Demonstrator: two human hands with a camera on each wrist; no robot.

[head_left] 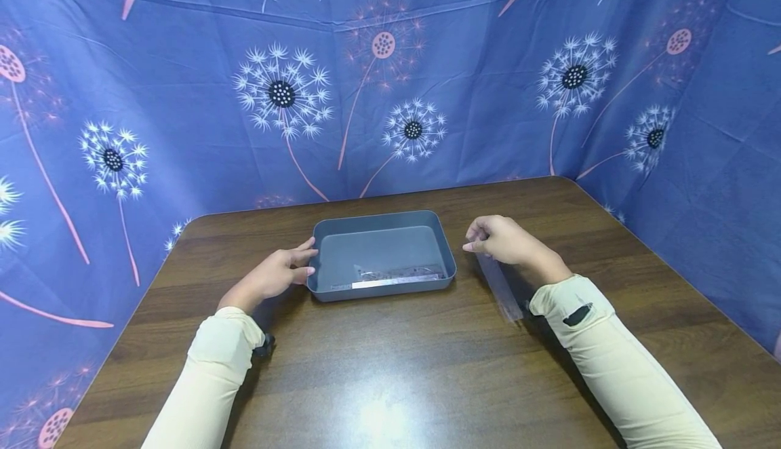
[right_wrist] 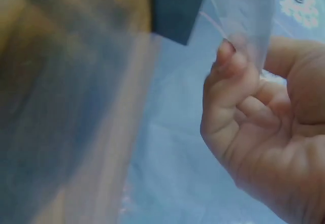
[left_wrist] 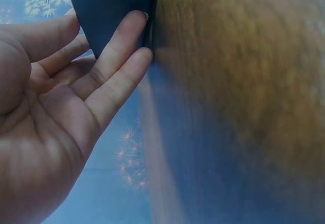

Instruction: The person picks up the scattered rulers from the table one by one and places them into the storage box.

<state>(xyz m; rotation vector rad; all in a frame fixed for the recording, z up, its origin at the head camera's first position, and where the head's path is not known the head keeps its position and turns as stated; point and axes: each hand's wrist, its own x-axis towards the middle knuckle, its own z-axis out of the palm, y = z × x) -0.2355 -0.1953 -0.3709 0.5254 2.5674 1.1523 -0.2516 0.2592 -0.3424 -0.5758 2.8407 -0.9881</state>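
Observation:
A dark grey rectangular tray (head_left: 378, 249) sits on the table. My left hand (head_left: 274, 274) touches its left end with nearly straight fingers; in the left wrist view, fingertips (left_wrist: 133, 28) rest against the tray's outer wall. Right of the tray, my right hand (head_left: 506, 240) pinches the upper end of a clear plastic strip (head_left: 502, 289), which slants down toward the table. Faint marks show on that strip (right_wrist: 246, 10) in the right wrist view. Along the tray's near side lie a clear packet with dark contents (head_left: 378, 274) and a shiny pale strip (head_left: 396, 281).
The brown wood-grain table (head_left: 342, 361) has rounded far corners. Behind it and at both sides hangs a blue cloth (head_left: 476, 83) with dandelion prints. A bright light reflection lies on the near part of the tabletop.

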